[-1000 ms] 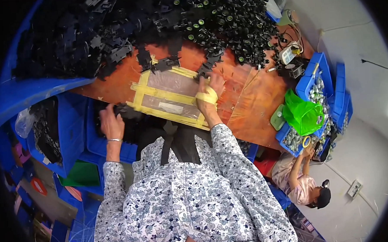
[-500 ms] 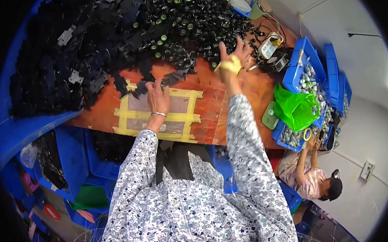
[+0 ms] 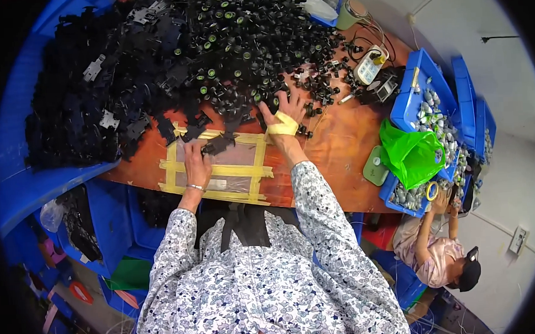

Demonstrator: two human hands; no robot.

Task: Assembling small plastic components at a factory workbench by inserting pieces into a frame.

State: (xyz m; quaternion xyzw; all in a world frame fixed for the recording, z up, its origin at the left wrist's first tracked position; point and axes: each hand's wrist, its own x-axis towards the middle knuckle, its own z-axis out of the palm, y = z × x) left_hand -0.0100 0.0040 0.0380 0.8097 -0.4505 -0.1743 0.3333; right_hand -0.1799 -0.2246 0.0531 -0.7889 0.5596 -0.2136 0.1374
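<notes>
Black plastic bracket (image 3: 217, 145) pinched in left hand (image 3: 196, 164) over yellow-taped sheet (image 3: 220, 169) on bench (image 3: 332, 152) | right hand (image 3: 283, 115), yellow-taped, fingers spread flat on edge of heap of black round parts (image 3: 244, 42), gripping nothing

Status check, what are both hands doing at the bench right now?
Left hand holding a black plastic part over the taped yellow frame. Right hand, taped, spread on the pile of small black parts. Nothing blocking.

Small assembly workshop: workbench (image 3: 339, 164) heaped with black plastic parts (image 3: 173, 63), blue bins (image 3: 416, 92) alongside.
</notes>
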